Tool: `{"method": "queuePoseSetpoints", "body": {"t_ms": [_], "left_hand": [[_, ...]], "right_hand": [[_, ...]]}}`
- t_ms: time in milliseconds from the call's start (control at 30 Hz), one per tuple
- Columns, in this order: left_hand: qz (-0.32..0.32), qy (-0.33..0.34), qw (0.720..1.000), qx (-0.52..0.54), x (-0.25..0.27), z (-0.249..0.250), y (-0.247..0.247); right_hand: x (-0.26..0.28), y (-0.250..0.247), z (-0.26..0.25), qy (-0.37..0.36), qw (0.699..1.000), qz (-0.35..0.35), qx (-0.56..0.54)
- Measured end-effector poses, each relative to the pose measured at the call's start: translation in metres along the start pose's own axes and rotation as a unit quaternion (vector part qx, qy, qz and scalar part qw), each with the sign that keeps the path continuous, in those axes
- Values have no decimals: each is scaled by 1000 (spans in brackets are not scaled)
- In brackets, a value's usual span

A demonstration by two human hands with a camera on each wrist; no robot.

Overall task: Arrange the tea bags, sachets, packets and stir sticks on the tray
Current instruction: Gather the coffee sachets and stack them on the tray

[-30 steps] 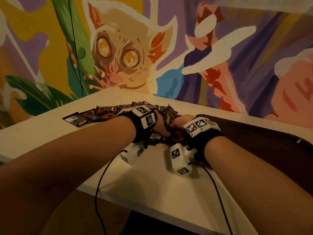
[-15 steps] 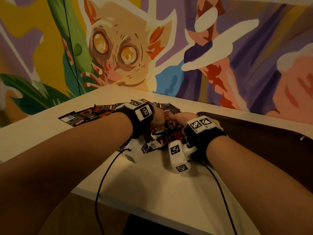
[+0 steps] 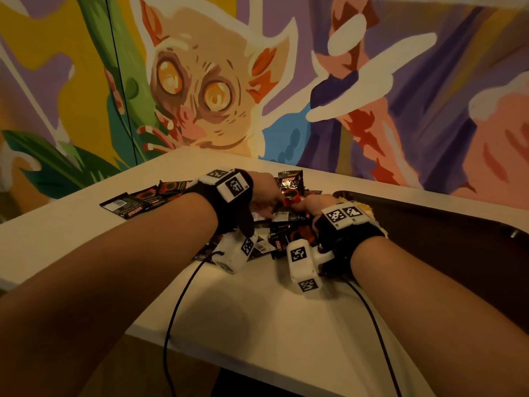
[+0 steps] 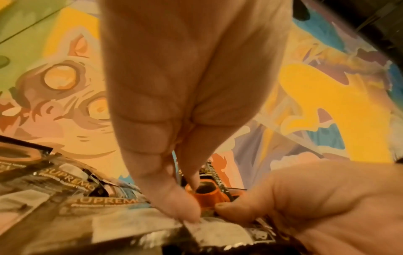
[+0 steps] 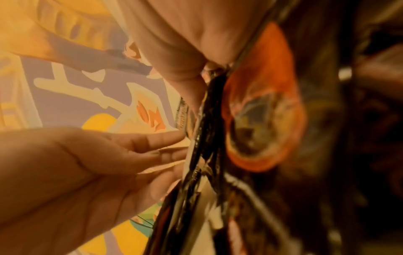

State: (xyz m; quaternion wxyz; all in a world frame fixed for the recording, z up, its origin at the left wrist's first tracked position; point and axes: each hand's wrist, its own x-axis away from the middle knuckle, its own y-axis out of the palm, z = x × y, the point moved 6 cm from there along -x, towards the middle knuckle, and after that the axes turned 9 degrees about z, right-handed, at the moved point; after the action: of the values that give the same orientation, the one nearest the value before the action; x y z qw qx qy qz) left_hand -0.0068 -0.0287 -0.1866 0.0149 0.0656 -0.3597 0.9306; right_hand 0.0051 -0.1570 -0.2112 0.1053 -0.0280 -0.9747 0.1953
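Black and orange coffee sachets [image 3: 279,239] lie heaped on the white table [image 3: 257,310], and both hands meet over them. My left hand [image 3: 279,200] pinches the gathered sachets [image 4: 209,189] from the left between thumb and straight fingers [image 5: 152,146]. My right hand [image 3: 300,206] grips the same bunch [image 5: 261,120] from the right, held on edge, its thumb [image 4: 231,207] on the near face. One sachet [image 3: 290,184] stands upright just behind the hands. The dark brown tray [image 3: 429,224] lies directly right of my right hand.
A row of further sachets [image 3: 137,202] stretches left across the table. Something pale and yellow [image 3: 363,209] shows at the tray's near left edge behind my right wrist. A painted wall [image 3: 200,96] closes off the table's far side. Wrist-camera cables [image 3: 177,310] trail over the front edge.
Both hands have drawn the sachets together and tipped a bunch onto its edge. One sachet now stands upright behind the hands.
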Motion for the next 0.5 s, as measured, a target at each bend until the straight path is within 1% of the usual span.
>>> {"method": "queuePoseSetpoints", "body": {"t_ms": [67, 133, 167, 267, 300, 333, 400, 467, 500], "left_hand": [[46, 3, 998, 36, 0, 6, -14], [106, 16, 992, 59, -1, 12, -31], [134, 17, 988, 69, 0, 14, -38], [172, 30, 976, 134, 0, 21, -46], [181, 39, 972, 145, 3, 24, -47], [180, 53, 970, 155, 7, 28, -46], [156, 94, 963, 196, 16, 41, -41], [107, 121, 957, 241, 22, 53, -29], [83, 122, 953, 265, 24, 57, -22]], "right_hand": [[-5, -4, -2, -5, 999, 21, -25], [-2, -15, -9, -11, 997, 71, -16], [3, -20, -13, -16, 996, 88, -29], [4, -31, -19, -34, 983, 88, -159], [7, -36, -19, -28, 976, 91, -196], [8, -41, -21, -31, 968, 92, -232], [20, -50, -27, -45, 953, 69, -291], [28, -58, -31, -73, 946, 40, -314], [36, -62, -32, -86, 944, 25, -316]]}}
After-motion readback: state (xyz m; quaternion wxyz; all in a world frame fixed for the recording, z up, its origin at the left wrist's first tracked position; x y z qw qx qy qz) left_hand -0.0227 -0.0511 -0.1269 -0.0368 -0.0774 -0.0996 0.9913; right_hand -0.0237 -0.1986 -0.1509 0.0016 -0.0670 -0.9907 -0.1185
